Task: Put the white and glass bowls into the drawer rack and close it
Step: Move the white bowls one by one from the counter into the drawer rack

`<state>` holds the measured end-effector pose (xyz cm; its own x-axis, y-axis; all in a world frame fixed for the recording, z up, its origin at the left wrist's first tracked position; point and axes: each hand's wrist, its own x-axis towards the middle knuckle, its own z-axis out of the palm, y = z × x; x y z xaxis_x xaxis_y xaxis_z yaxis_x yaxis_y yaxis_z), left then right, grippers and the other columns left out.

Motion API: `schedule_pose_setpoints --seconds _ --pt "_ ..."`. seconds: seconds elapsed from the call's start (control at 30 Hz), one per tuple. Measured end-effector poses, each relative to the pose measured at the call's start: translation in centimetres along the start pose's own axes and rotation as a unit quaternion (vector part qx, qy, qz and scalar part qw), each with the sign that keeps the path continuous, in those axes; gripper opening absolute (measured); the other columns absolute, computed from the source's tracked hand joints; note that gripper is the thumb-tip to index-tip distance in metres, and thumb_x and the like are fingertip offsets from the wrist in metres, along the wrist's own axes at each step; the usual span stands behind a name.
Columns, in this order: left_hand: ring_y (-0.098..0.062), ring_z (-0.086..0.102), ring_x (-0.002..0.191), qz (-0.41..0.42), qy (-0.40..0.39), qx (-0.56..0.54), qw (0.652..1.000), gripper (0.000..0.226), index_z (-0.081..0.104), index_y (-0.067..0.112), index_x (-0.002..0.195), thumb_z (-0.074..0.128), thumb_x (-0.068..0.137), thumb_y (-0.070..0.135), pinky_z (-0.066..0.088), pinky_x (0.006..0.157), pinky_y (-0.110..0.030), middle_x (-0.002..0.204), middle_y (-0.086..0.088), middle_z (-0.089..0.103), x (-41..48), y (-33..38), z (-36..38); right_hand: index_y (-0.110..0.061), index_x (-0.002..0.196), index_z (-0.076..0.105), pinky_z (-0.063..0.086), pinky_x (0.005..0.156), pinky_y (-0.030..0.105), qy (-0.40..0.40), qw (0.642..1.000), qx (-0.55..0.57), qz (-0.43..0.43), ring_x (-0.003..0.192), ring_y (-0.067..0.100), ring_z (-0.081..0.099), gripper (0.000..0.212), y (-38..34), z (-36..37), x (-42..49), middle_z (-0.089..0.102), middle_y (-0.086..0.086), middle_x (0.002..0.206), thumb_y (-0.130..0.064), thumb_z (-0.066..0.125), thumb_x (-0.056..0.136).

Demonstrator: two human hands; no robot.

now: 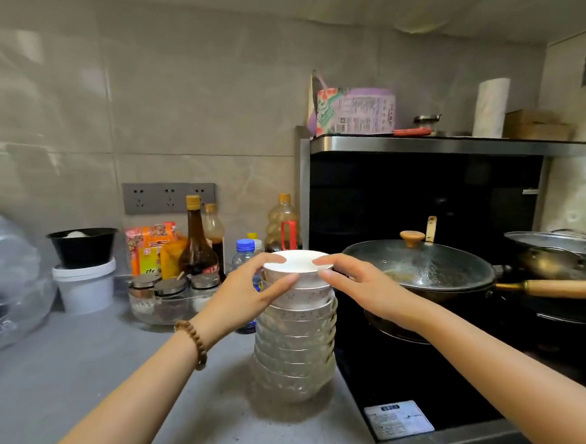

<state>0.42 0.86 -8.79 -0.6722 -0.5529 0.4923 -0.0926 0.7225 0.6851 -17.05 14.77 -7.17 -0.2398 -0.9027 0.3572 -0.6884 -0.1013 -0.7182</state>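
A tall stack of bowls stands on the grey counter beside the stove. Several glass bowls make up its lower part, and white bowls sit on top. My left hand grips the left side of the top white bowls, thumb on the rim and fingers around the wall. My right hand touches the right side of the same rim with its fingertips. The drawer rack is out of view.
A lidded wok sits on the black stove just right of the stack, with a second pan further right. Bottles, spice jars in a glass dish and a white bucket crowd the counter's back.
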Motion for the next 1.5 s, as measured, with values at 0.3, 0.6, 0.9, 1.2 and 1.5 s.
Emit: schedule_pose_setpoints --seconds 0.3,0.6,0.9,1.2,1.5 --pt "0.004 0.053 0.098 0.026 0.055 -0.067 0.996 0.045 0.057 0.028 0.088 0.063 0.061 0.063 0.053 0.07 -0.015 0.104 0.022 0.058 0.3 0.5 0.4 -0.034 0.104 0.064 0.043 0.105 0.044 0.042 0.998 0.029 -0.035 0.12 0.009 0.054 0.02 -0.2 0.1 0.2 0.062 -0.013 0.122 -0.043 0.057 0.088" --pt "-0.015 0.061 0.087 0.123 0.048 -0.217 0.967 0.04 0.049 0.012 0.083 0.065 0.071 0.046 0.048 0.069 -0.023 0.089 -0.019 0.061 -0.1 6.6 2.6 -0.037 0.081 0.067 0.024 0.11 0.029 0.127 0.987 -0.022 -0.093 0.134 -0.003 0.03 0.022 -3.3 -4.8 -3.6 0.039 -0.022 0.142 -0.055 0.058 0.075" --pt "0.004 0.063 0.075 0.044 -0.133 -0.292 0.946 0.042 0.055 0.041 0.098 0.056 0.069 0.071 0.052 0.069 -0.02 0.083 0.012 0.067 -1.9 11.3 13.9 -0.034 0.073 0.077 0.047 0.069 0.005 0.056 0.998 0.008 -0.031 0.074 -0.005 0.066 0.022 -0.6 -11.2 -15.2 0.074 -0.013 0.077 -0.04 0.056 0.078" --pt "-0.004 0.066 0.093 -0.054 -0.23 -0.334 0.913 0.079 0.042 0.023 0.128 0.059 0.066 0.069 0.049 0.069 -0.014 0.114 0.0 0.066 -6.6 11.4 26.9 -0.02 0.1 0.076 0.056 0.074 0.024 0.067 0.972 0.119 0.192 0.089 0.016 0.071 0.036 7.7 -12.1 -24.9 0.076 0.007 0.098 -0.044 0.055 0.083" --pt "-0.013 0.056 0.109 -0.12 -0.29 -0.281 0.907 0.077 0.042 0.034 0.125 0.077 0.06 0.056 0.056 0.085 -0.033 0.127 0.008 0.047 -12.9 5.8 37.2 -0.012 0.111 0.07 0.055 0.061 0.024 0.113 0.877 0.261 0.388 0.089 0.021 0.069 0.049 18.2 -8.4 -30.3 0.072 0.014 0.103 -0.047 0.058 0.079"
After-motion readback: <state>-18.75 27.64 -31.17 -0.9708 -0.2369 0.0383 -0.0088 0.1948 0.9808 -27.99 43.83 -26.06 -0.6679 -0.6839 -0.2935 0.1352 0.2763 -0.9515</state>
